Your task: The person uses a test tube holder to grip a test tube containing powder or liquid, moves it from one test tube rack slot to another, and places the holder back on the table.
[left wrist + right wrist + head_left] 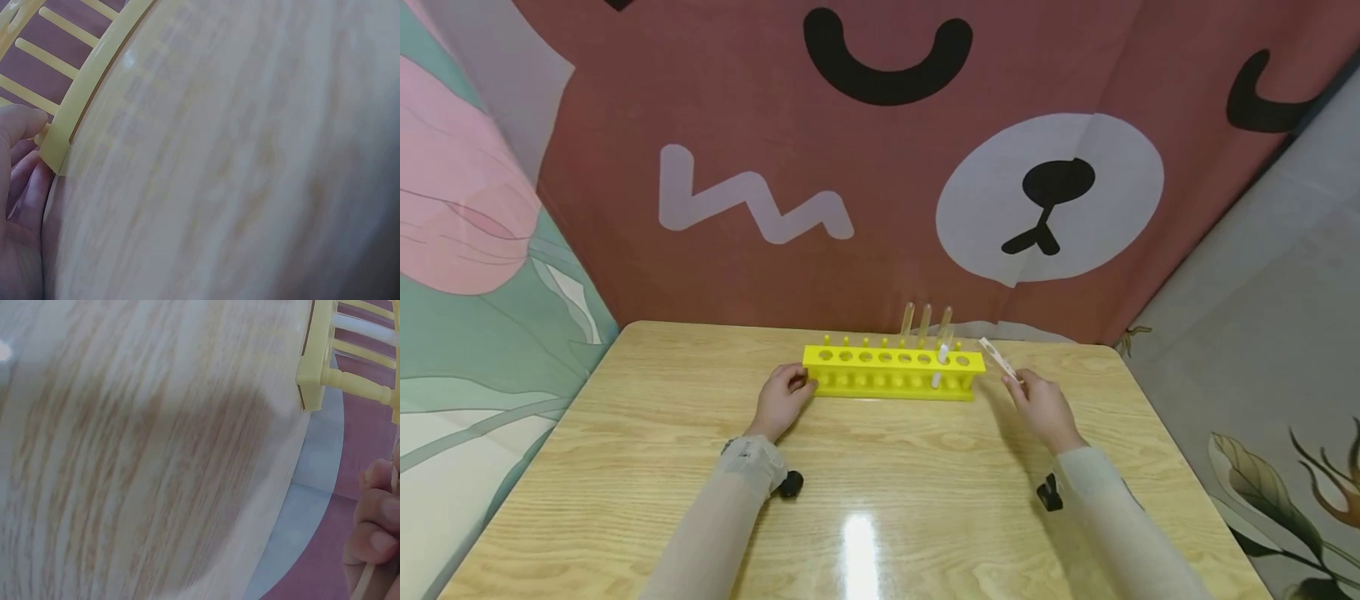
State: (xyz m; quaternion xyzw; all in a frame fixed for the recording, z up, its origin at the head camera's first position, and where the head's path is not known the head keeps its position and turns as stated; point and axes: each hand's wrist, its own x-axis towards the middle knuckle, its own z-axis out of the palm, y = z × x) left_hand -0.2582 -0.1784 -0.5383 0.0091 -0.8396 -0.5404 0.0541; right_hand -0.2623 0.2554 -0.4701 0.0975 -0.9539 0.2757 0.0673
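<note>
A yellow test tube rack (887, 383) stands near the back of the table. My left hand (781, 400) grips its left end; in the left wrist view the thumb (28, 122) lies on the end of the rack's base (57, 147). My right hand (1047, 408), just right of the rack, holds a pale wooden test tube clamp (997, 358) pointing up and left. The right wrist view shows fingers (378, 512) curled round its handle (373, 584). One test tube with white in it (942, 354) sits in a hole near the right end.
Several clear test tubes (926, 319) stand upside down on the rack's back pegs, toward the right. Behind the wooden table (910, 483) hangs a brown cloth (760, 283) with a cartoon face. Patterned cloths hang at both sides.
</note>
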